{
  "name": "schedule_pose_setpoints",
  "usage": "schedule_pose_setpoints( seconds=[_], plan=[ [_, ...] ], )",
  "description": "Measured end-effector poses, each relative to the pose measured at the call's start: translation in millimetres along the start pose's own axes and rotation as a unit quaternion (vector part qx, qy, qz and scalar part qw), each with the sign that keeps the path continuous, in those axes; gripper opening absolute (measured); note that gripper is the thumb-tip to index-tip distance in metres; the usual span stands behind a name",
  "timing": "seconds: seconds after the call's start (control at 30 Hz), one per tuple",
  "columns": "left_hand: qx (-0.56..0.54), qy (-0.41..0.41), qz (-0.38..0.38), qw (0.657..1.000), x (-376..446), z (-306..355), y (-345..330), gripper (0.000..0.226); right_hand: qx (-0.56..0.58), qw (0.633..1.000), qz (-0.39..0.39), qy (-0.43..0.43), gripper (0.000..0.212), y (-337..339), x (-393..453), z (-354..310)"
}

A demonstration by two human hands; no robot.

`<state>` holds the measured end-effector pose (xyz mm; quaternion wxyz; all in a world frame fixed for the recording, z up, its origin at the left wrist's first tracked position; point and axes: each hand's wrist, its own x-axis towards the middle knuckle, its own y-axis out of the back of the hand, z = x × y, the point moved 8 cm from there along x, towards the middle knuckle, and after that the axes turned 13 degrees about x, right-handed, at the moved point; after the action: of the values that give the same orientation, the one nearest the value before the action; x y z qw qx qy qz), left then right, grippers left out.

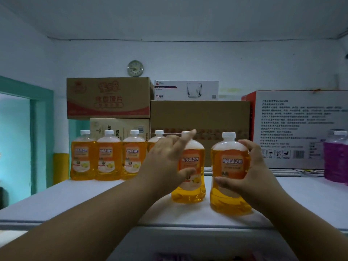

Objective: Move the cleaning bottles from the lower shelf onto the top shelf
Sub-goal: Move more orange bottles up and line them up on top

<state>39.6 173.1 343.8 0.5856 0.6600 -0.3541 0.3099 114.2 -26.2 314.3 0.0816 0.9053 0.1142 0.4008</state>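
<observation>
Two orange cleaning bottles with white caps stand upright near the front of the white top shelf (94, 200). My left hand (165, 162) grips the left bottle (190, 185) from its left side, thumb across the label and index finger raised by the cap. My right hand (252, 174) grips the right bottle (228, 178) from its right side. Further back on the left stands a row of several matching orange bottles (108, 155), side by side. The lower shelf is out of sight.
Stacked cardboard boxes (199, 117) and a white glassware box (186, 90) fill the back of the shelf. A large white printed box (301, 129) stands at the right, with a purple bottle (336, 157) at the far right edge. A clock (135, 68) hangs on the wall.
</observation>
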Motion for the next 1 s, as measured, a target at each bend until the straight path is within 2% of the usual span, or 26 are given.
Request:
schedule_pose_setpoints(
  seconds=[0.1,0.3,0.63,0.8,1.0],
  plan=[
    [0.092,-0.055,-0.005,0.994,9.6,3.7,-1.6,0.098,-0.026,1.000,-0.008,0.000,0.110,2.0,-0.9,0.4],
    [0.067,-0.062,-0.045,0.995,38.9,-2.9,-30.7,0.089,-0.096,0.994,-0.043,-0.027,0.106,6.6,2.5,-6.4],
    [0.155,-0.048,-0.059,0.985,77.4,-29.3,-83.7,0.085,-0.169,0.986,-0.009,-0.006,0.112,-12.3,30.7,17.2],
    [0.182,-0.064,-0.047,0.980,80.8,-34.6,-87.8,0.085,-0.169,0.986,-0.005,-0.018,0.113,-13.6,43.1,31.3],
    [0.204,-0.063,-0.066,0.975,86.4,-36.6,-86.9,0.080,-0.182,0.982,-0.025,-0.039,0.113,-18.6,56.0,38.5]
  ],
)
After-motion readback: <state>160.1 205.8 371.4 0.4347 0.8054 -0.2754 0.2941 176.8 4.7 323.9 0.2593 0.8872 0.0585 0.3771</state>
